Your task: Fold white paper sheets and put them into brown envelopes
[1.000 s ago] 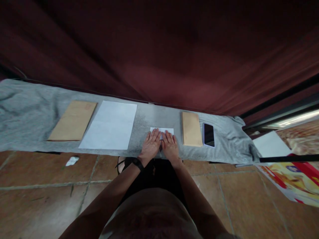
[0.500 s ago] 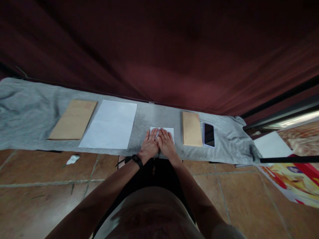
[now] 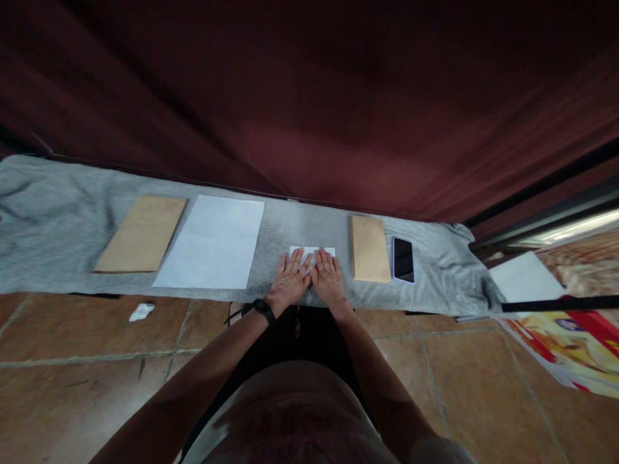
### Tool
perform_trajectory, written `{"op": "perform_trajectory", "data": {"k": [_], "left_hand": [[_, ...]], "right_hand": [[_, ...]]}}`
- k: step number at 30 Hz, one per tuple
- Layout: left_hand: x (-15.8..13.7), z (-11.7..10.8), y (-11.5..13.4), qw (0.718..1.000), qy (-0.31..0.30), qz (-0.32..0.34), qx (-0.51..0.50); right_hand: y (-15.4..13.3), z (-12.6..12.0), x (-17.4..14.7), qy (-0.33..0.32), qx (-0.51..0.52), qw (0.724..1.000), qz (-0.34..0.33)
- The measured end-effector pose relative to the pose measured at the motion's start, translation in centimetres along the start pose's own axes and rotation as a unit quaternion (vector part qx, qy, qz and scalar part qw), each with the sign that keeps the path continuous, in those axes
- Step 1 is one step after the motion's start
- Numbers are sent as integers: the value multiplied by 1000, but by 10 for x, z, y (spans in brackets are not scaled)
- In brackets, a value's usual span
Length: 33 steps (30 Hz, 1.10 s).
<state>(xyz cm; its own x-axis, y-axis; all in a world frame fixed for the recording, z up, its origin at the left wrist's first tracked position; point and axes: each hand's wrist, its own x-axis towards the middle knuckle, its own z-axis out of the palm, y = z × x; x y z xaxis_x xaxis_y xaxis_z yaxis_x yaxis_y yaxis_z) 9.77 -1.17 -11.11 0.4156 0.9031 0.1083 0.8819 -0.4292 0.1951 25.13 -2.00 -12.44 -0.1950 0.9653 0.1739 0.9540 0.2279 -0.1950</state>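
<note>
Right hand [image 3: 329,277] is now sitting farther right, its fingertips resting wider apart from the left hand's [image 3: 288,282]. Both are pressing the small white paper [image 3: 311,251] on the gray cloth [image 3: 314,222]; flattening is probably continuing. Fingers are extending flat, gripping nothing. Counting: two hands, one small paper, one large white sheet [image 3: 210,243], one smartphone [image 3: 403,260], one brown envelope stack [image 3: 371,250], one larger brown envelope [image 3: 141,235]; can't count layers.

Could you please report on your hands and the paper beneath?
Left hand and right hand palms-down on small white rectangular paper. Paper on grey cloth, partly covered. Tan rectangular paper stack at right, not blocking.
</note>
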Motion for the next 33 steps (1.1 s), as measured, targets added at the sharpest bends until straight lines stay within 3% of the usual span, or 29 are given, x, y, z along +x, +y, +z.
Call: {"op": "perform_trajectory", "data": {"k": [14, 19, 25, 33], "left_hand": [[-10, -6, -27, 999, 9, -34, 12], [-2, -4, -15, 998, 10, -58, 11], [12, 2, 11, 1000, 3, 0, -8], [13, 4, 1, 1000, 18, 14, 1]], "right_hand": [[6, -3, -10, 51, -7, 998, 45], [6, -2, -12, 64, 1, 997, 51], [7, 1, -11, 66, 6, 997, 49], [7, -3, -10, 61, 18, 996, 57]]}}
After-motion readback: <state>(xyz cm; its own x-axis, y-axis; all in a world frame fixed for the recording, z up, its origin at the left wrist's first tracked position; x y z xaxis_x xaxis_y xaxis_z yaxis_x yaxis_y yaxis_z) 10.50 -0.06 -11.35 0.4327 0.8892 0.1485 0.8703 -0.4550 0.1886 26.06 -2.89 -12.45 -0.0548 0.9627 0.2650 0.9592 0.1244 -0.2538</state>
